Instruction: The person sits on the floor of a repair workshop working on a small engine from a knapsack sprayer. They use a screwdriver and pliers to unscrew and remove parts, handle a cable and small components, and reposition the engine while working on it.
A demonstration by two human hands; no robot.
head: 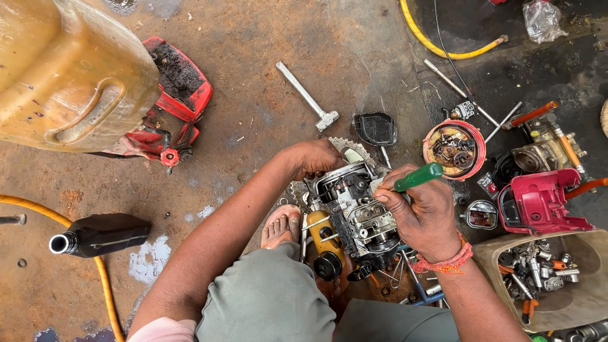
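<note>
**Both hands on the small engine, screwdriver in the right**

I see the small engine (pixel 354 212) on the stained floor (pixel 253 95), wedged between my knees, just beside my sandalled foot (pixel 282 227). My right hand (pixel 423 218) is clamped round a green-handled screwdriver (pixel 418 177), shaft angled down into the engine's top; the tip is hidden. My left hand (pixel 315 158) is curled against the engine's far side, fingers closed on the casing.

Around it: a hammer (pixel 310 98) lies beyond the engine, a red engine cover (pixel 538 202) to the right, a tub of loose tools (pixel 544 278) beside my right forearm. A black bottle (pixel 98 235) lies on its side well to the left, near a yellow hose (pixel 95 266).
</note>
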